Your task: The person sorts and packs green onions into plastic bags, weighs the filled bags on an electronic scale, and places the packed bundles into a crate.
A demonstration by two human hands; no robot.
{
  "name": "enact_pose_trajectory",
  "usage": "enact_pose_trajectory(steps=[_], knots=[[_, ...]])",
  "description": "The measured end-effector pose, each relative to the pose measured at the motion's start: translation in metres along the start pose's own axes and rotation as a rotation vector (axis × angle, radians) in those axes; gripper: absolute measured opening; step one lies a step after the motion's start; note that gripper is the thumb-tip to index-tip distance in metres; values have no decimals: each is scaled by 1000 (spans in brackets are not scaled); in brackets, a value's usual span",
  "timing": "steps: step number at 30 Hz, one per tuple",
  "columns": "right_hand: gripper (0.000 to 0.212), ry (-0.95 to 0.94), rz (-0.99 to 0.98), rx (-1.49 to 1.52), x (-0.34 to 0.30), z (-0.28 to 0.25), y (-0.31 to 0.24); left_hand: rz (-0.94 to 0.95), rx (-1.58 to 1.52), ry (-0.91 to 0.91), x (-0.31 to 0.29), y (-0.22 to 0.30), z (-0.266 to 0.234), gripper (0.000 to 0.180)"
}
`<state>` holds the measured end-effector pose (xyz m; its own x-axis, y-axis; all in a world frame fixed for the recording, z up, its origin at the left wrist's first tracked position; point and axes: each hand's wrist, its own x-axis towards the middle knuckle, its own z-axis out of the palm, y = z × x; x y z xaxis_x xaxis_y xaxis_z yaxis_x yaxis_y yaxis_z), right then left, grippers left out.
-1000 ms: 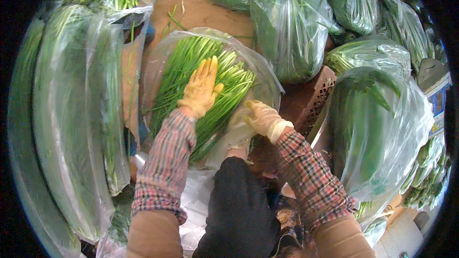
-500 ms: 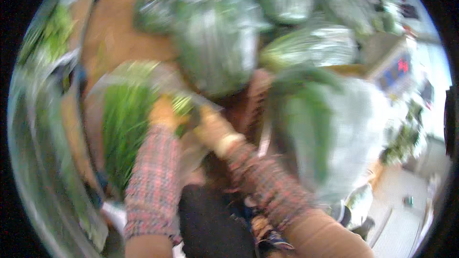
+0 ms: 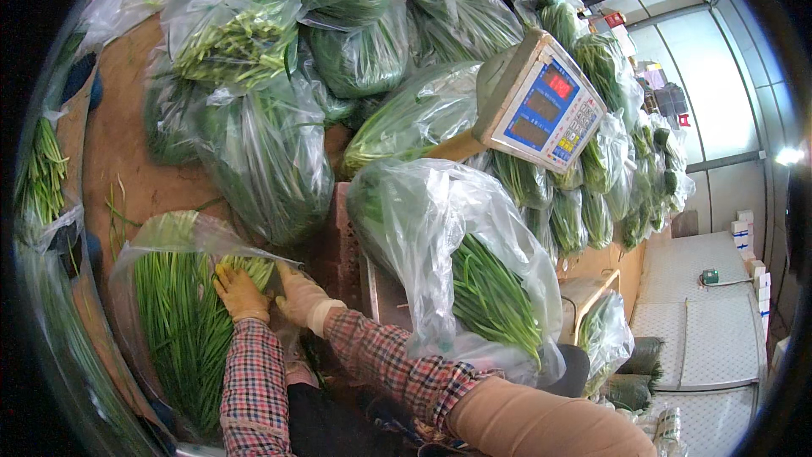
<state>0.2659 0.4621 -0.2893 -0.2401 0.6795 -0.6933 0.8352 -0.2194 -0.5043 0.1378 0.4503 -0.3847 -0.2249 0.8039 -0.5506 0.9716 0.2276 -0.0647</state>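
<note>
Long green leafy stalks, like garlic chives, lie in a clear plastic bag at the lower left. Fingers slightly apart, my left hand in a yellowish work glove rests on the pale stem ends. Close beside it, my right hand, gloved too, has its fingers bent at the bag's right edge and pinches the plastic; its fingertips are partly hidden. To the right of my hands stands another clear bag with green stalks showing inside.
A weighing scale display with lit red digits rises beyond the right bag. Filled bags are heaped across the back. A reddish-brown brick-like block sits between the bags. More stalks line the left edge.
The view has swung right, so the scale and bags appear farther left, and it has sharpened. Both hands remain at the bagged stalks, my right hand now at the bag's edge.
</note>
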Motion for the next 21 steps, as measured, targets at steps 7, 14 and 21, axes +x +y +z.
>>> enact_pose_trajectory(steps=[7,14,21], knots=[[69,119,-135,73,11,27,42,102,-362,107,-18,-38,-9,57],[57,86,-141,574,38,-5,75,319,-826,365,-49,-61,-23,50],[75,-170,-110,476,56,-14,50,625,-806,488,-88,-24,-13,48]])
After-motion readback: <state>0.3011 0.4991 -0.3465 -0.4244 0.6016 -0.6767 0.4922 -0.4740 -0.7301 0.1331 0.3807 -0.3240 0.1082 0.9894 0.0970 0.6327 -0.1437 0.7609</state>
